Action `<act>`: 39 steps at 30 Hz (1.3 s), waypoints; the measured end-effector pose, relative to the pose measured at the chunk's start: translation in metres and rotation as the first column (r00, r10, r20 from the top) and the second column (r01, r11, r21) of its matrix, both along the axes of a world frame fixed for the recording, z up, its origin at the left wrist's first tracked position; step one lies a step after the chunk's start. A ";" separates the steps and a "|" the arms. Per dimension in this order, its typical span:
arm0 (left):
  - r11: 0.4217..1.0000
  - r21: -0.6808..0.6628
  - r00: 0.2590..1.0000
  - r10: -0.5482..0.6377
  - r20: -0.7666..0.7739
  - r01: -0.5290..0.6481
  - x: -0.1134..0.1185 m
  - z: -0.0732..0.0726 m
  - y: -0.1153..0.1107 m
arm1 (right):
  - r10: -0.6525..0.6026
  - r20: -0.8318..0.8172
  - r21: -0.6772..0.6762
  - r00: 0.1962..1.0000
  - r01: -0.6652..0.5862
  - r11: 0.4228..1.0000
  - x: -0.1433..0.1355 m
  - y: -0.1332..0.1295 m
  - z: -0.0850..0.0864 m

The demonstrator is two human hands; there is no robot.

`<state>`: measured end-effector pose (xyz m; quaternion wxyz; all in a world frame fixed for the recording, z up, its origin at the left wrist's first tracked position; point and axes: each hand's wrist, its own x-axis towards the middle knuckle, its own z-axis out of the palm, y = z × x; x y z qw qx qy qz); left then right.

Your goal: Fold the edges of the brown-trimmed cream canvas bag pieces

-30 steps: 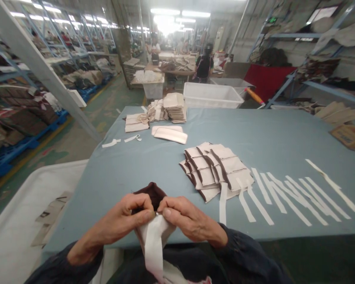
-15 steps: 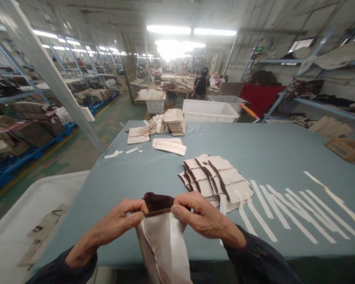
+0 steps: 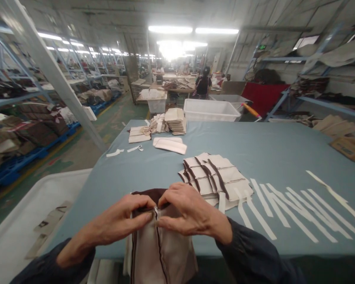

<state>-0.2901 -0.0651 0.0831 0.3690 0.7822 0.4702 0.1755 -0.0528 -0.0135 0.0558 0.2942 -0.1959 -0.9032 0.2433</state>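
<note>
A beige fabric piece (image 3: 177,252) with a dark brown inside and a dark-edged seam down its front hangs over the table's near edge. My left hand (image 3: 121,219) pinches its top rim just left of the seam. Right of the seam, my right hand (image 3: 189,209) pinches the same rim, thumb and fingers close to those of the left. Beyond my right hand lies a fanned pile of beige pieces with brown edges (image 3: 232,177). White strips (image 3: 260,217) are spread to the right of that pile.
The blue-green table (image 3: 272,146) bears stacked beige pieces (image 3: 176,120) and two flat pale pads (image 3: 170,145) farther back. A white bin (image 3: 47,185) stands at the left, another (image 3: 211,110) behind the table. A person (image 3: 202,83) is in the background.
Both hands have shifted their pinches to the seam, and the right hand has moved left. The fabric has turned so its seam faces me, and its opening looks narrower between the hands.
</note>
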 end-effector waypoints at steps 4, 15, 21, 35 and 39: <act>0.997 0.056 0.997 -0.059 -0.052 0.062 0.007 0.002 -0.001 | 0.019 -0.084 -0.018 0.996 -0.020 1.000 -0.007 0.001 -0.017; 0.980 0.153 0.963 -0.087 -0.257 0.129 0.020 0.001 -0.004 | 0.015 -0.145 -0.221 0.989 -0.048 0.974 0.001 0.010 -0.034; 0.998 0.002 0.998 -0.068 -0.004 0.068 0.021 -0.006 0.008 | 0.008 -0.180 -0.416 0.984 -0.084 0.905 0.006 0.008 -0.030; 0.988 -0.145 0.973 0.075 0.218 -0.044 0.010 -0.037 0.015 | -0.014 -0.119 -0.613 0.993 -0.062 0.788 -0.005 0.009 -0.024; 0.996 -0.075 0.986 0.057 0.155 -0.046 0.007 -0.029 0.016 | -0.079 -0.073 -0.455 0.994 0.037 0.890 -0.011 0.008 -0.022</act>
